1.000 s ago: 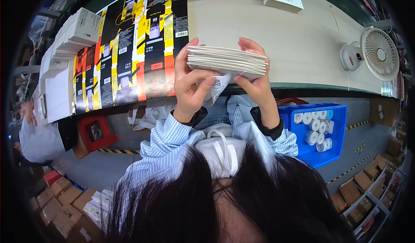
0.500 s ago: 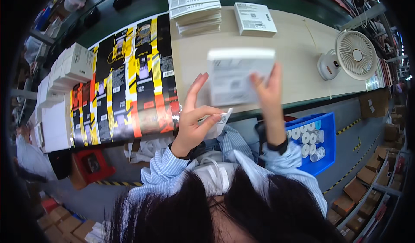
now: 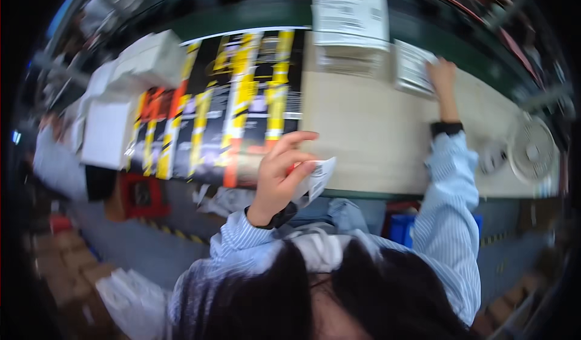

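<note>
Paper label [image 3: 321, 176], white, dark-printed, bent

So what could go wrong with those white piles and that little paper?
The left hand pinches a printed white slip in its fingers, so the slip might crease or drop. The right hand is at the lower white stack, close beside the taller white stack; a nudge could topple that one. The right striped sleeve is near the fan and might bump it.
</note>
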The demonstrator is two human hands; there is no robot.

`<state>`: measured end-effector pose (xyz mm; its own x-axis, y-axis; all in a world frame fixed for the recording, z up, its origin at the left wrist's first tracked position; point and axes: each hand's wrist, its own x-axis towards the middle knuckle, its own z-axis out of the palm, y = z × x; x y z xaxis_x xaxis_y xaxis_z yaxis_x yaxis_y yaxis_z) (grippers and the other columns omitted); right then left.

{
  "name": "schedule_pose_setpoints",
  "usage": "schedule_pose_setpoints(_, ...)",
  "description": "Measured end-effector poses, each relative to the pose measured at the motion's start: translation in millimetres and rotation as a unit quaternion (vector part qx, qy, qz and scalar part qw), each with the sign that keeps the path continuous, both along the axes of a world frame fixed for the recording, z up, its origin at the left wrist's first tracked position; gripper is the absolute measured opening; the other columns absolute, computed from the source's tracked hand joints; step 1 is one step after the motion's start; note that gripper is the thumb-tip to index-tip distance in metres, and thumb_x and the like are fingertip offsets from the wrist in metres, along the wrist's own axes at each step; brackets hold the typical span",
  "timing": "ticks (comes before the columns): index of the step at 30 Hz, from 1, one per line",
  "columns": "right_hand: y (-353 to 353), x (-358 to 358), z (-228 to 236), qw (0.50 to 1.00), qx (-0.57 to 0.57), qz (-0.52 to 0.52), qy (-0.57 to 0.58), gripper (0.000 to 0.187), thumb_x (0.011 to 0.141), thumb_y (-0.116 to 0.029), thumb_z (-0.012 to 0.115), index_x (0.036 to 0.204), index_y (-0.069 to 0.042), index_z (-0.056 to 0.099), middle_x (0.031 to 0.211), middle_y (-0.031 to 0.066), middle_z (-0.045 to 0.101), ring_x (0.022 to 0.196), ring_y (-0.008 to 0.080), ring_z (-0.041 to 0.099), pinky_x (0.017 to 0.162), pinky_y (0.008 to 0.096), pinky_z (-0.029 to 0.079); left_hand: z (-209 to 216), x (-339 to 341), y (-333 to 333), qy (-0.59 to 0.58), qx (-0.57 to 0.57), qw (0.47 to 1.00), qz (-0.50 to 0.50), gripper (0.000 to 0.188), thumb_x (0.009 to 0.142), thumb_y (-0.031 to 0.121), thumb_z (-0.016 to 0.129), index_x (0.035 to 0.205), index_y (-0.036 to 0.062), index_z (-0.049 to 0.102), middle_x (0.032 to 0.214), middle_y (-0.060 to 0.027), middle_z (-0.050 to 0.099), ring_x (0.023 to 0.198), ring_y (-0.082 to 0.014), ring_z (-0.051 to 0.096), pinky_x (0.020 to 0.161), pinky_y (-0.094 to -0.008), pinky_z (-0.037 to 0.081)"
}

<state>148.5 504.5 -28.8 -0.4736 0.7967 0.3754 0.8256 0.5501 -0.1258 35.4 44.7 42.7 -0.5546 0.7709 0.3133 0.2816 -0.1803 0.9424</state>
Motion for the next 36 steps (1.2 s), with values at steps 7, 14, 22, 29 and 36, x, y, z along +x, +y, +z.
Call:
schedule_pose_setpoints(7,69.2,37.0,-47.6,0.993,-0.002,-0.036,0.112,0.065,0.084,-0.048,0.051,0.131,-0.004,0.039,0.135,0.0246,0.035,0.126,0.0371,0.032,0.103,0.0427,0.029,34.9,-94.4,-41.0,-0.038,0.013,0.965,0.261,0.019,0.09,0.01,0.05,0.095,-0.0004,0.065,0.091,-0.0037,0.063,0.076,-0.0076,0.053,0.07,-0.0219,0.041)
schedule_pose_setpoints(14,85.6,79.5,-8.8,0.979,0.024,-0.009,0.201,0.074,0.081,-0.056,0.055,0.135,-0.008,0.037,0.137,0.0243,0.029,0.13,0.0355,0.026,0.104,0.0408,0.027,55.4,-268.0,-66.8,0.222,-0.26,0.781,0.522,0.078,0.069,0.052,0.068,0.119,-0.0054,0.05,0.109,-0.0208,0.06,0.099,-0.0292,0.059,0.084,-0.0342,0.045)
schedule_pose_setpoints(22,-109.6,21.6,142.8,0.931,0.042,0.163,0.323,0.059,0.085,-0.03,0.06,0.134,-0.007,0.037,0.14,0.0135,0.031,0.131,0.0277,0.028,0.107,0.0397,0.022,-13.1,-327.3,-16.9,0.185,-0.232,0.764,0.572,0.092,0.059,0.045,0.078,0.121,-0.0065,0.034,0.115,-0.0253,0.049,0.106,-0.0366,0.052,0.088,-0.041,0.043)
schedule_pose_setpoints(29,-247.7,-65.9,180.4,0.842,-0.033,0.42,0.337,0.046,0.083,-0.021,0.059,0.125,-0.008,0.047,0.131,0.0129,0.044,0.124,0.0244,0.039,0.104,0.0395,0.027,-4.6,-301.0,-22.1,0.18,-0.243,0.749,0.589,0.087,0.057,0.039,0.078,0.118,-0.0071,0.036,0.108,-0.0252,0.054,0.101,-0.0374,0.055,0.088,-0.0388,0.042)
schedule_pose_setpoints(36,-303.9,-181.8,138.2,0.755,-0.275,0.525,0.28,0.044,0.079,-0.027,0.066,0.114,-0.004,0.053,0.107,0.011,0.056,0.1,0.0204,0.054,0.086,0.0308,0.043,25.8,-194.7,-28.1,0.279,-0.254,0.772,0.511,0.08,0.058,0.034,0.08,0.117,-0.0024,0.04,0.112,-0.0213,0.055,0.101,-0.0322,0.057,0.084,-0.0354,0.045)
